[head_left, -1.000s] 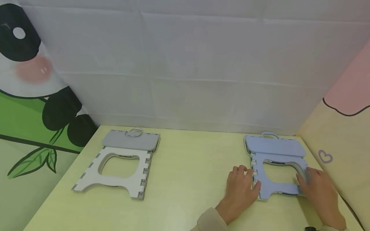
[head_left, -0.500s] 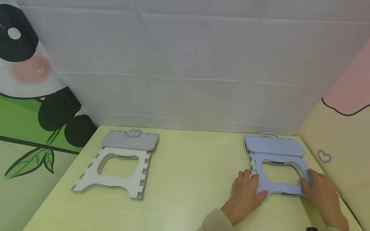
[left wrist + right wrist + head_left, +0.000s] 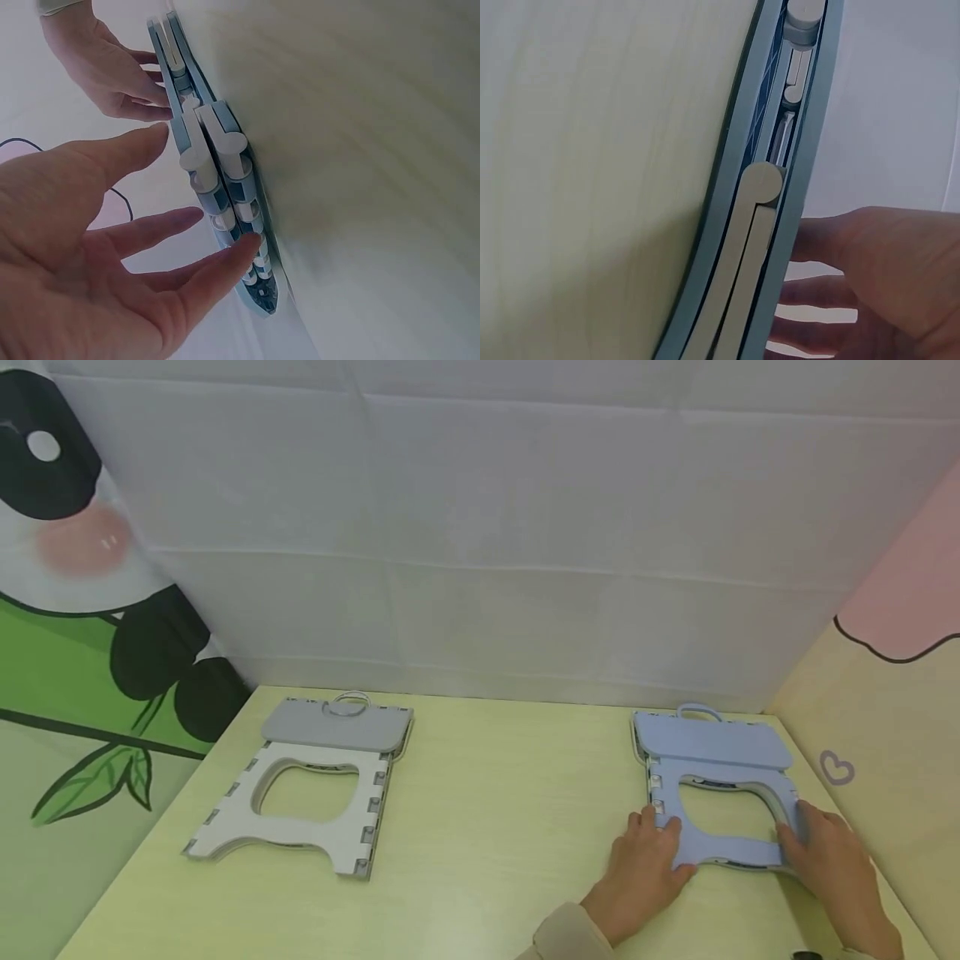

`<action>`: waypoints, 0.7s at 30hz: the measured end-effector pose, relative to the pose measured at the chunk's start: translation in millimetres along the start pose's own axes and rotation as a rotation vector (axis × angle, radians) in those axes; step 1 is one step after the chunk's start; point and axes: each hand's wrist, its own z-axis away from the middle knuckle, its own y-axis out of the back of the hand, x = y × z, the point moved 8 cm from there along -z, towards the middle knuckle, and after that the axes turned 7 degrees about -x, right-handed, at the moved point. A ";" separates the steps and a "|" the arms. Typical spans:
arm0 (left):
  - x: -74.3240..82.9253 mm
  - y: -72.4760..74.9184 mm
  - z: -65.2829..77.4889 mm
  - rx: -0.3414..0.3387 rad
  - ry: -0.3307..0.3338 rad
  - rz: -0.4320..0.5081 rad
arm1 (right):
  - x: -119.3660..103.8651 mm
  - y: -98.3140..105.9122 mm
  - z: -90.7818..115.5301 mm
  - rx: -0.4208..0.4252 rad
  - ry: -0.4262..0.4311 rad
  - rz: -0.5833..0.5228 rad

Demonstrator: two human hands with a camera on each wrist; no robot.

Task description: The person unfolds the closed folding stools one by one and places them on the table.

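A blue folding step stool (image 3: 723, 847) lies folded flat at the right of the table, its carry loop toward the back. My left hand (image 3: 637, 872) is at its left edge near the front corner. In the left wrist view the left fingers (image 3: 225, 259) reach out fairly straight along its hinged side, with the thumb at the upper rim. On the right side my right hand (image 3: 832, 860) holds the leg, thumb by the cutout and fingers toward the outer edge. The right wrist view shows the front edge of the stool (image 3: 761, 184) partly covering the right fingers.
A grey and white folding step stool (image 3: 300, 835) lies flat at the left of the pale yellow table (image 3: 480, 827). A whitish sheet (image 3: 487, 543) hangs behind the table. Printed panels stand on both sides, the right one (image 3: 900, 760) close to my right hand.
My left hand has slid right and toward the front corner of the blue stool, its thumb now at the front leg. The right hand has shifted slightly; both stools stay in place.
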 end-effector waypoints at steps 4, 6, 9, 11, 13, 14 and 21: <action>4.1 -1.3 -0.2 -0.030 -0.015 0.023 | -3.8 1.4 1.7 0.037 0.035 0.011; 5.8 -1.9 -0.3 -0.034 -0.018 0.023 | -5.6 1.9 2.1 0.045 0.048 0.018; 7.4 -2.0 -0.2 -0.045 -0.006 0.010 | -6.3 2.2 2.6 0.033 0.053 0.025; 7.6 -2.3 0.1 -0.056 0.007 -0.003 | -6.4 2.9 3.2 0.031 0.053 0.029; 7.6 -1.7 0.4 -0.062 0.016 -0.023 | -6.4 3.9 4.0 0.035 0.052 0.027; 7.5 -1.3 0.5 -0.062 0.017 -0.037 | -6.7 4.3 4.5 0.039 0.055 0.026; 4.6 0.5 1.0 -0.066 0.009 -0.086 | -8.6 4.5 8.0 0.049 0.063 0.010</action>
